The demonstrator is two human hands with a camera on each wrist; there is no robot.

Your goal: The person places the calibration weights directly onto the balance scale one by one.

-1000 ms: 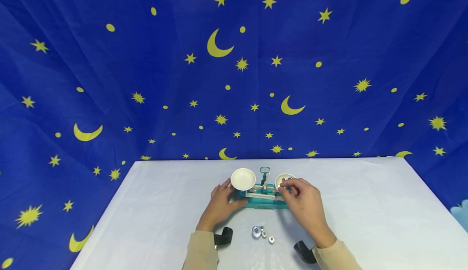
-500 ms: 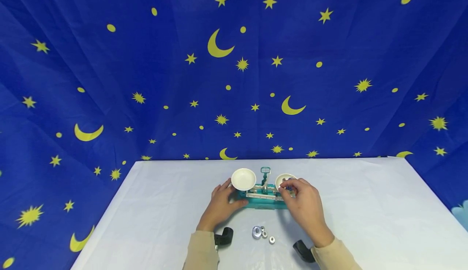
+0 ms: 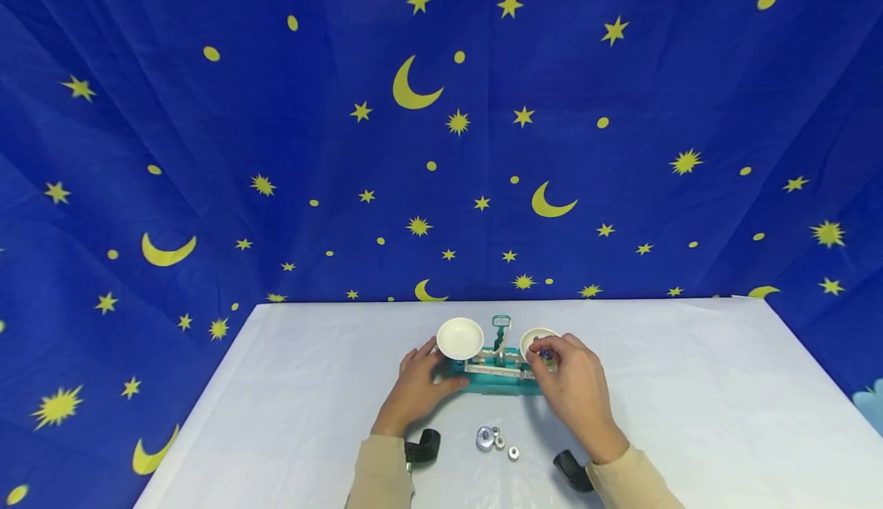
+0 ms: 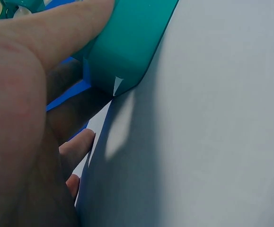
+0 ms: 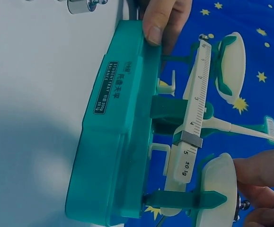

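A green tray balance point(image 3: 500, 380), labelled as a student tray balance, stands at the table's far side. My left hand point(image 3: 416, 394) grips the left end of its base, thumb in front and fingers behind. The left white pan point(image 3: 460, 339) holds nothing. My right hand point(image 3: 578, 390) is at the right pan point(image 3: 534, 336), its thumb and fingers bent over the rim. A metal weight point(image 5: 243, 205) with a small knob shows right beside these fingertips. I cannot tell whether they pinch it. In the left wrist view my thumb point(image 4: 75, 28) presses on the green base point(image 4: 129, 42).
Several metal weights stand on the table in front of the balance, the largest weight point(image 3: 485, 438) at the left and a smaller weight point(image 3: 513, 454) apart at the right. Black wrist mounts show by each sleeve. A blue cloth point(image 3: 331, 141) with stars and moons hangs behind the table.
The weights seen in the right pan have shifted slightly beside the right hand's fingers. Both hands stay almost in place; the left hand keeps its grip on the base.
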